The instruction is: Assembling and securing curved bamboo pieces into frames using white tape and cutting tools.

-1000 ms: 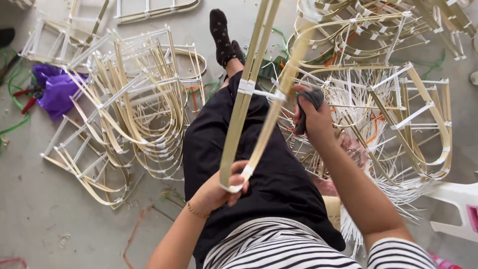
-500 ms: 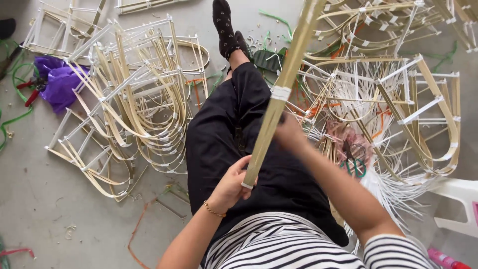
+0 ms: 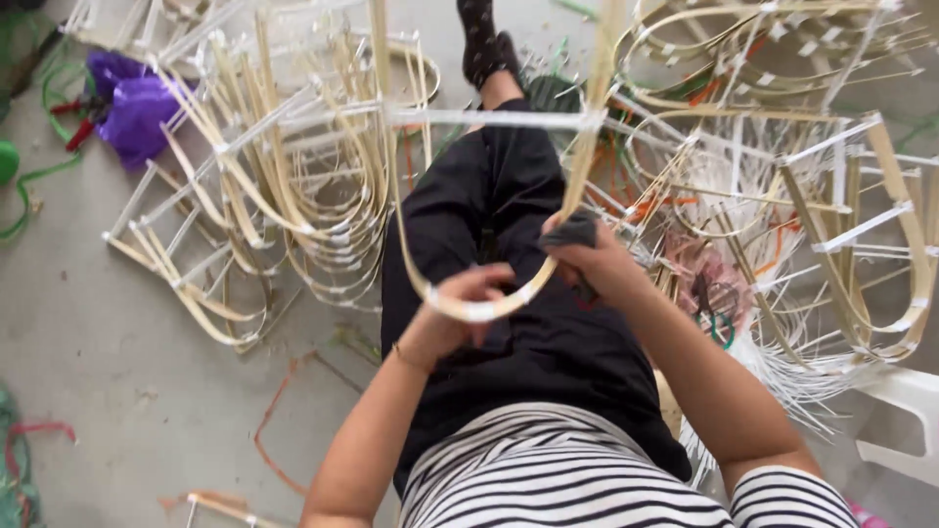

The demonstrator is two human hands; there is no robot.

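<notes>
I hold a U-shaped bamboo frame [image 3: 411,264] upright over my lap, with a white taped crossbar between its two arms. My left hand [image 3: 460,313] grips the bottom curve of the frame, where white tape wraps the strip. My right hand [image 3: 587,259] grips the frame's right arm and also holds a small dark tool [image 3: 572,233] against it. My black trousers [image 3: 509,215] and a foot in a black sock [image 3: 481,39] lie under the frame.
Stacks of finished bamboo frames lie on the grey floor at left [image 3: 284,196] and right [image 3: 831,196]. A purple bag [image 3: 132,103] and green cord [image 3: 39,186] sit far left. A white plastic chair [image 3: 905,411] stands at right.
The frame has turned from edge-on to face-on, showing its U shape and crossbar. My left hand shifted up along the bottom curve; my right hand moved lower on the right arm.
</notes>
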